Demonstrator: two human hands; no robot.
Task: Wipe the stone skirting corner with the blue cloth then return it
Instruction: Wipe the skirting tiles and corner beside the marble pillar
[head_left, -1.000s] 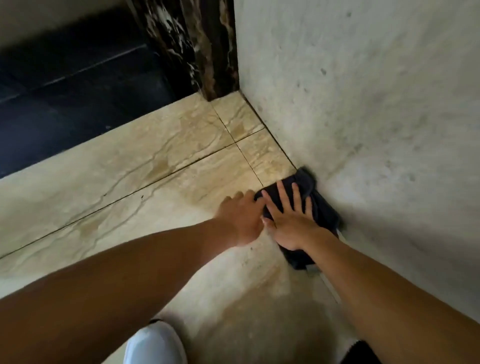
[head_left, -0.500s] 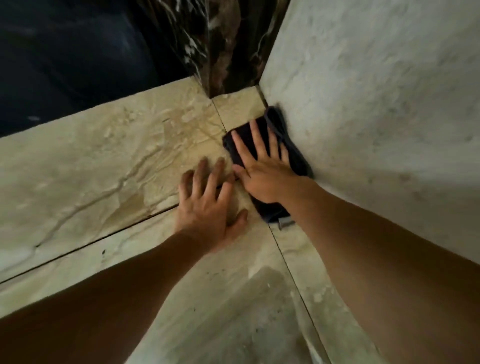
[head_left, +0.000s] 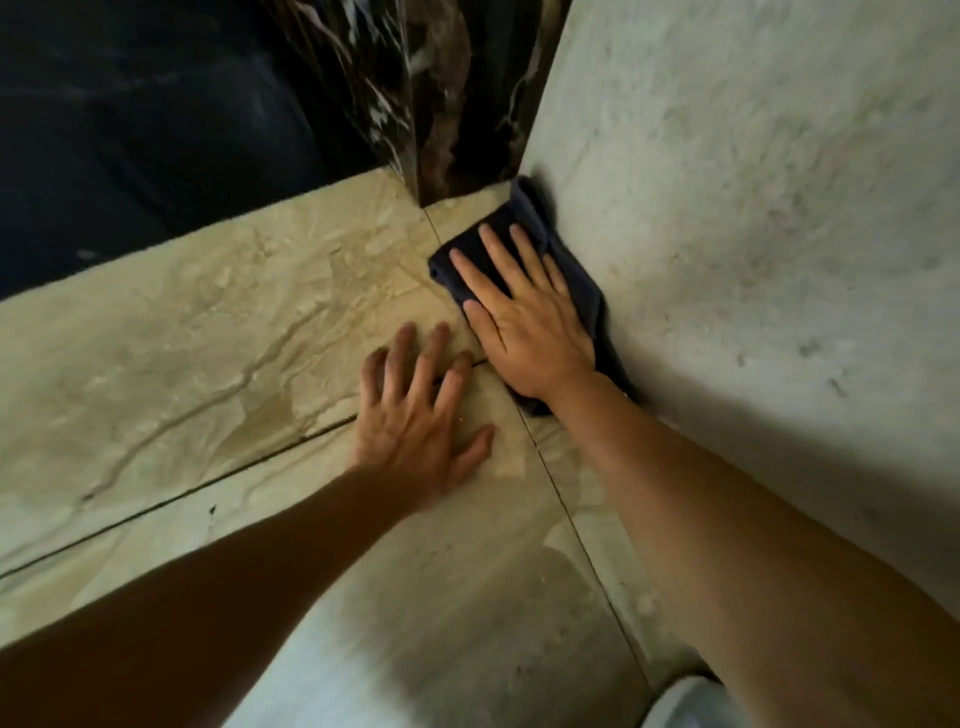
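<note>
- Nearest, at the bottom right edge, a pale rounded shape (head_left: 680, 701) shows only in part; I cannot tell what it is.
- Two bare forearms reach away from the near edge over the beige veined stone floor tiles (head_left: 182, 332), which are crossed by thin dark joints.
- The left hand (head_left: 415, 415) lies flat on the bare tile, palm down, fingers spread wide and thumb out to the right; it holds nothing and sits just left of the cloth.
- The right hand (head_left: 524, 317) lies just beyond it and to the right, palm down on the dark blue folded cloth (head_left: 582, 296), fingers straight and slightly fanned, pressing flat rather than gripping.
- The cloth lies on the floor, its right edge pushed up against the base of the pale rough stone wall (head_left: 753, 208); its far tip reaches into the corner.
- At that corner, the pale wall meets a dark brown marble upright with white veins (head_left: 431, 104), standing on the tile joint.
- Farthest left, beyond the tile edge, lies a dark, near-black surface (head_left: 130, 130), too dim to make out.
</note>
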